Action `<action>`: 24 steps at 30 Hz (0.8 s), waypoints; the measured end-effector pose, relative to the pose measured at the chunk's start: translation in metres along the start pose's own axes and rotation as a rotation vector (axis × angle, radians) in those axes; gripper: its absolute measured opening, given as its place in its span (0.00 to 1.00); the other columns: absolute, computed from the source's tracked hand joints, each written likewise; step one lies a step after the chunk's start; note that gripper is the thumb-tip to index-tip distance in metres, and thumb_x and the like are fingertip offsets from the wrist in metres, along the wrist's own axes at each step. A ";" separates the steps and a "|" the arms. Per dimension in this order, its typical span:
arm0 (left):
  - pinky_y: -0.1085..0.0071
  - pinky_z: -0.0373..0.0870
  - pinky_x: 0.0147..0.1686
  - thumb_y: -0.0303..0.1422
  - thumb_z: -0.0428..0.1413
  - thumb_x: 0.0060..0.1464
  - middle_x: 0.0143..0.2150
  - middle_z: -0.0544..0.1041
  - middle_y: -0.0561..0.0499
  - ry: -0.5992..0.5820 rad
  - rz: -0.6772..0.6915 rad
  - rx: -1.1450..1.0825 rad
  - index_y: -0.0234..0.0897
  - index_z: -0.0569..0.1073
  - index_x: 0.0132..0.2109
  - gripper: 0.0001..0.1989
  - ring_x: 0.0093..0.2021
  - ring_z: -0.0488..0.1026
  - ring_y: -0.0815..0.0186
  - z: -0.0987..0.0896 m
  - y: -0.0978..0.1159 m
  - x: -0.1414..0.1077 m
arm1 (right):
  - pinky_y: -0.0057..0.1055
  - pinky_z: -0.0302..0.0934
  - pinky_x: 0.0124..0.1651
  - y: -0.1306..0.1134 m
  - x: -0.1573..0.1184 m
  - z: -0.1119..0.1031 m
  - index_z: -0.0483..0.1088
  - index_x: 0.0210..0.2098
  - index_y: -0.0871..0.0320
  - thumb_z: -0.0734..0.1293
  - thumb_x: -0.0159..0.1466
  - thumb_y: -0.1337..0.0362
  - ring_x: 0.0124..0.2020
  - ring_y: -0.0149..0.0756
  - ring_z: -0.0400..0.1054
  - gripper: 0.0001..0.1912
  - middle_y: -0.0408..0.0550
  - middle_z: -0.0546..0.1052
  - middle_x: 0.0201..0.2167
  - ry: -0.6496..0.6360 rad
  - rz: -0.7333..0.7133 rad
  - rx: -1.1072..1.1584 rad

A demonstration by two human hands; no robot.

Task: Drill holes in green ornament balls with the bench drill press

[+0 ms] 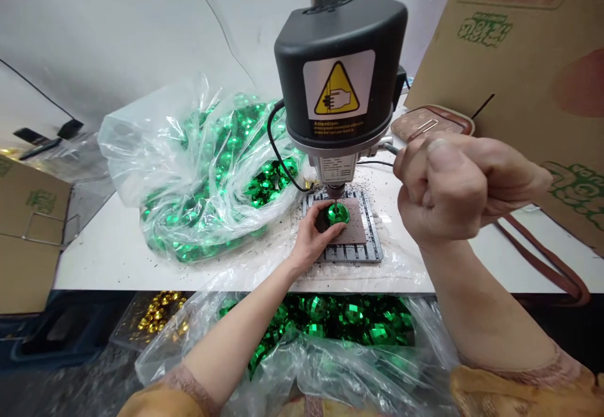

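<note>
My left hand (311,233) steadies a shiny green faceted ball (338,213) between thumb and fingers, low on the drill press base (353,252). The drill bit (336,202) points straight down and meets the top of the ball; whether it has entered cannot be made out. My right hand (448,184) is closed in a fist around the feed lever (389,148) at the side of the black drill press head (340,71); most of the lever is hidden by the fingers. A flat brownish plate (356,228) lies under the ball.
A clear plastic bag (202,216) of green balls lies left on the white table (113,247). Another open bag (330,366) of them sits below the table edge. Cardboard boxes (523,71) stand right and left. A brown purse (431,121) rests behind my right hand.
</note>
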State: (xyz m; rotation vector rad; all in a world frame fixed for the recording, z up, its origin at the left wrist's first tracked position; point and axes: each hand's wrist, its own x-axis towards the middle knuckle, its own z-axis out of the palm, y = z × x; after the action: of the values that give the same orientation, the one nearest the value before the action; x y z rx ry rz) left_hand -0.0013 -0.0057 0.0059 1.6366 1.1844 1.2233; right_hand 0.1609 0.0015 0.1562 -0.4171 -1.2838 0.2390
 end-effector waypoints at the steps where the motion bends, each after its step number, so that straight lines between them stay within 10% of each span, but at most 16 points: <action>1: 0.62 0.70 0.54 0.41 0.66 0.53 0.51 0.77 0.46 0.001 -0.002 -0.006 0.40 0.71 0.54 0.24 0.52 0.74 0.59 0.000 0.000 0.000 | 0.31 0.42 0.20 0.002 -0.001 0.000 0.42 0.16 0.58 0.64 0.62 0.63 0.14 0.23 0.47 0.27 0.38 0.50 0.13 0.029 -0.042 0.017; 24: 0.62 0.68 0.55 0.41 0.66 0.53 0.52 0.76 0.45 0.005 0.029 -0.012 0.40 0.71 0.54 0.24 0.52 0.73 0.59 -0.002 -0.003 -0.001 | 0.31 0.40 0.17 0.028 -0.021 -0.009 0.42 0.17 0.56 0.64 0.52 0.76 0.11 0.22 0.43 0.23 0.35 0.49 0.12 -0.076 -0.407 0.160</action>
State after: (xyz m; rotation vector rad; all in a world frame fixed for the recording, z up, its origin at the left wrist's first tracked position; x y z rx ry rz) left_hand -0.0036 -0.0059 0.0037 1.6479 1.1576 1.2506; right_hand 0.1656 0.0163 0.1237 -0.0060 -1.3823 0.0120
